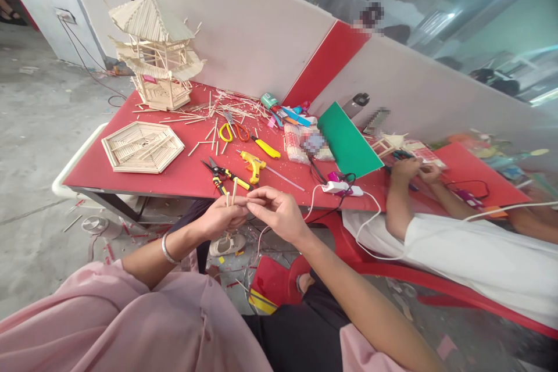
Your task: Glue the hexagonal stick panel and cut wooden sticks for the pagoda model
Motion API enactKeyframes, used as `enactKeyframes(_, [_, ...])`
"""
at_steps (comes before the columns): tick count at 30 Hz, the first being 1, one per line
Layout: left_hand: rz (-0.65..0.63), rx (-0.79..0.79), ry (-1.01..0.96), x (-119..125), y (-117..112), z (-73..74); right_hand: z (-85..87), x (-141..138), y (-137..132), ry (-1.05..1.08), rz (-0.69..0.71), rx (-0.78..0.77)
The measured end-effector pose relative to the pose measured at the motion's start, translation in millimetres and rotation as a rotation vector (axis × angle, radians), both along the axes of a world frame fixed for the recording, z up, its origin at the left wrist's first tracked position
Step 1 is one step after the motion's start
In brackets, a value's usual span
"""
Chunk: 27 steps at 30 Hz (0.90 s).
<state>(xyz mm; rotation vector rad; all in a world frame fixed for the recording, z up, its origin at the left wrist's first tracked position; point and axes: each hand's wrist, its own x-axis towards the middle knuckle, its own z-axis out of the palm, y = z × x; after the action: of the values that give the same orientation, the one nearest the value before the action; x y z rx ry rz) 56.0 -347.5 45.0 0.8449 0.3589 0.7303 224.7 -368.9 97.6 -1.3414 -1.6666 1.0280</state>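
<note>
A red surface [93, 177] runs along a pale wall [246, 29], which carries a red stripe [325, 61] and glass above it. The floor [32, 122] is grey and littered with scraps under the surface. To the right, another person in white clothing [462, 256] sits with two hands [412, 170] over the same row of red tops.

Counted on the surface: one stick-built tower [146, 18] at the far left; one six-sided stick panel [143, 149] in front of it; one pair of scissors [226, 131] with a yellow and a red handle; one yellow-handled tool [267, 148]; one yellow glue gun [253, 166]; one pair of shears [222, 175]; one green board [351, 142], tilted; one bottle [357, 104] behind it. Loose sticks [238, 109] lie by the wall, too many to count.

The person's left hand [222, 218] pinches two short sticks [235, 189] in its fingers, their ends pointing up, just in front of the surface's near edge. The right hand [281, 214] has its thumb and fingers drawn together at the left fingertips; whether they grip anything cannot be told.
</note>
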Motion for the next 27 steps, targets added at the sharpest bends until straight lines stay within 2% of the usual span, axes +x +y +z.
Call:
enactKeyframes(3, [-0.006, -0.003, -0.006, -0.6, 0.2, 0.7, -0.3, -0.4, 0.2, -0.005, 0.015, 0.001])
enactKeyframes(5, [-0.010, -0.013, 0.003, -1.4, 0.4, 1.6, 0.5, -0.8, 0.0, -0.030, 0.020, 0.057])
enactKeyframes(7, [-0.002, -0.031, 0.016, -2.3, 0.6, 3.1, 2.5, -1.2, -0.9, -0.116, -0.034, 0.220])
enactKeyframes(10, [0.021, -0.063, 0.021, -3.2, 0.4, 5.6, 6.9, -2.3, -3.5, -0.276, -0.156, 0.547])
enactKeyframes(13, [0.023, -0.090, -0.004, -3.4, -0.1, 7.5, 9.0, -4.5, -6.9, -0.343, -0.126, 0.724])
enactKeyframes(17, [-0.030, -0.118, -0.058, -4.1, -0.5, 9.3, 4.7, -8.4, -9.3, -0.425, -0.029, 0.816])
enactKeyframes(22, [-0.089, -0.131, -0.108, -5.3, -1.6, 11.3, 2.0, -13.0, -9.9, -0.533, -0.063, 0.988])
enactKeyframes(27, [-0.067, -0.125, -0.129, -2.3, -3.3, 10.0, 9.7, -12.8, -9.9, -0.594, -0.082, 1.004])
